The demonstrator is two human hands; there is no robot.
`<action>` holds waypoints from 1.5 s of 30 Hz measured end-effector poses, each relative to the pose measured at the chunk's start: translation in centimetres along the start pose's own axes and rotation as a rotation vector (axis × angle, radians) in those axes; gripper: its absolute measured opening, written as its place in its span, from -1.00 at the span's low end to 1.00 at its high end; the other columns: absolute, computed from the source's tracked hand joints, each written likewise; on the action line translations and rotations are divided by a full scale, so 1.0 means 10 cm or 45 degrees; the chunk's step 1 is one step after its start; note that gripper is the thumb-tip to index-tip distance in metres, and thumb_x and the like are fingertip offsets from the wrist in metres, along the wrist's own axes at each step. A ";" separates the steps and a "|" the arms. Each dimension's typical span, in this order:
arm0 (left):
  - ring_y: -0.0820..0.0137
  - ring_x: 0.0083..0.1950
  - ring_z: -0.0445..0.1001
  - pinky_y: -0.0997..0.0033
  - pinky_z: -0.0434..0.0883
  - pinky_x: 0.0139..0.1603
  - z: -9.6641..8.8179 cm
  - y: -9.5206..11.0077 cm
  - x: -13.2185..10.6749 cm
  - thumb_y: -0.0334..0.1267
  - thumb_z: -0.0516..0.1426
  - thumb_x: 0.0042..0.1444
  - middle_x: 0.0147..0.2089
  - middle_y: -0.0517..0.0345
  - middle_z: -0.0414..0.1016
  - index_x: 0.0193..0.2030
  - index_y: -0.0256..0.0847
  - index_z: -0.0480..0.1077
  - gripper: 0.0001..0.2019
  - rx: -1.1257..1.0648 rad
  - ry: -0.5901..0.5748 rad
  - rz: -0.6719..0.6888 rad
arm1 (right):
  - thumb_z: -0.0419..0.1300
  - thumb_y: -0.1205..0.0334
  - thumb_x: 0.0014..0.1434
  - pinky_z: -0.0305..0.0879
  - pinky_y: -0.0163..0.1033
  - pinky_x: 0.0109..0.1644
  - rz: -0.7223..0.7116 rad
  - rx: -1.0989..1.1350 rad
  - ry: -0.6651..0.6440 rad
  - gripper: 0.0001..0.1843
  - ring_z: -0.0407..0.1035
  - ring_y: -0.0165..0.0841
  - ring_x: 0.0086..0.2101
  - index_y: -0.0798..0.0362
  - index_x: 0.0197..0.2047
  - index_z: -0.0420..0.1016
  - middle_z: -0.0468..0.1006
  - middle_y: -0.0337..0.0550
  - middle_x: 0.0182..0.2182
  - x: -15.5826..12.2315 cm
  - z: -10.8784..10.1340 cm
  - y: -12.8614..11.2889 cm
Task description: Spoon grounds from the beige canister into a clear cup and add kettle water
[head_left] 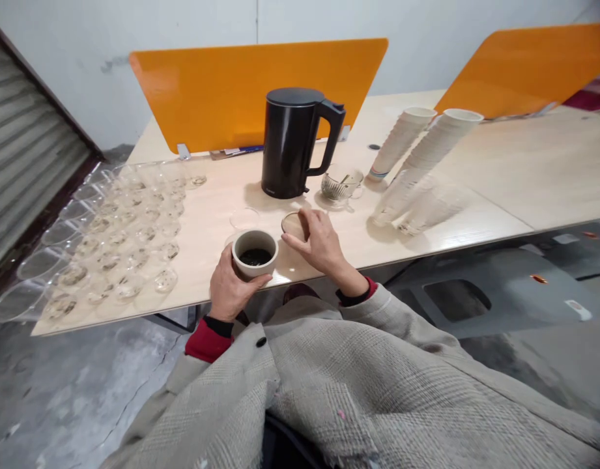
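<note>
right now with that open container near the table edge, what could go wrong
If the left hand tilts the open container, its dark contents might spill. The right hand could drop the round disc it holds. A bump to the table might topple the tall cup stacks.

A pale wall (197,23) stands behind two orange desk dividers (212,98).

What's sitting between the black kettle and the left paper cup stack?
The head view shows a ribbed clear cup there, and a small dark disc farther back.
</note>
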State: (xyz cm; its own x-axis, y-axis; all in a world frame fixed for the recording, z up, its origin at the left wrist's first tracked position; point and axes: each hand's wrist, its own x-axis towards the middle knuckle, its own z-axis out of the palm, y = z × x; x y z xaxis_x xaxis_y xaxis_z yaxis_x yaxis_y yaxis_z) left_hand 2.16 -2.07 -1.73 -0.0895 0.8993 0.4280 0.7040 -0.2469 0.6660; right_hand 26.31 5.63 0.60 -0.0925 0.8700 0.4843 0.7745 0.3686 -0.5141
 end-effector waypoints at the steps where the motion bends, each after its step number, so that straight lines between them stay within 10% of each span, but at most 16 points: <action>1: -0.06 0.37 0.58 -0.04 0.55 0.36 0.00 -0.01 0.00 0.10 0.54 -0.12 0.37 -0.17 0.55 0.42 -0.14 0.24 0.02 -0.006 0.010 -0.012 | 0.33 -0.18 0.27 0.42 0.22 0.27 0.028 -0.069 -0.061 -0.28 0.41 0.12 0.16 0.10 0.33 0.43 0.55 0.23 0.14 -0.02 0.03 0.10; 6: -0.03 0.39 0.57 0.00 0.55 0.37 -0.01 -0.01 0.00 0.06 0.54 -0.09 0.38 -0.13 0.55 0.42 -0.10 0.26 -0.02 -0.039 0.024 -0.007 | 0.40 -0.14 0.22 0.42 0.21 0.32 0.038 -0.185 -0.182 -0.21 0.38 0.15 0.24 0.14 0.36 0.43 0.48 0.31 0.29 -0.13 0.07 0.33; 16: -0.04 0.36 0.60 -0.02 0.58 0.34 0.02 -0.05 -0.05 0.13 0.54 -0.11 0.38 -0.16 0.56 0.43 -0.11 0.24 0.02 0.005 0.046 0.010 | 0.29 -0.05 0.37 0.50 0.06 0.05 0.364 -0.193 0.347 -0.26 0.61 -0.05 -0.15 0.21 0.44 0.33 0.71 0.11 -0.08 0.61 -0.48 0.81; 28: -0.11 0.36 0.59 -0.11 0.58 0.34 0.02 -0.07 -0.10 0.29 0.50 -0.09 0.39 -0.24 0.54 0.48 -0.12 0.20 0.10 0.023 0.013 0.014 | 0.12 0.21 0.41 0.44 -0.11 -0.03 0.312 -0.161 0.403 -0.71 0.57 -0.21 -0.27 0.07 -0.13 0.68 0.68 -0.06 -0.37 0.95 -0.42 0.98; 37: -0.12 0.37 0.59 -0.13 0.57 0.34 0.03 -0.05 -0.10 0.26 0.52 -0.13 0.40 -0.23 0.53 0.48 -0.13 0.20 0.11 0.025 0.000 -0.015 | 0.21 0.15 0.43 0.31 -0.34 -0.54 -0.123 0.554 1.170 -0.74 0.45 -0.47 -0.61 0.09 -0.17 0.69 0.58 -0.30 -0.52 0.25 -0.85 0.18; 45: -0.09 0.37 0.58 -0.09 0.56 0.34 0.01 -0.01 -0.08 0.27 0.51 -0.12 0.42 -0.19 0.52 0.47 -0.10 0.20 0.10 0.018 -0.020 -0.022 | 0.23 0.11 0.52 0.47 -0.35 -0.49 -0.335 0.989 0.558 -0.80 0.53 -0.47 -0.54 -0.05 -0.08 0.67 0.62 -0.37 -0.48 -0.15 -0.79 -0.59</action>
State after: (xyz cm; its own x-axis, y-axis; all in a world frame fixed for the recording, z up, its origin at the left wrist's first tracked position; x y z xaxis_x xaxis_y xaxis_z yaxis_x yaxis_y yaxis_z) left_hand 2.21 -2.76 -2.17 -0.0908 0.9088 0.4071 0.7124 -0.2264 0.6643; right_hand 26.85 -0.41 8.55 0.1615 0.5842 0.7953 0.1115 0.7900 -0.6029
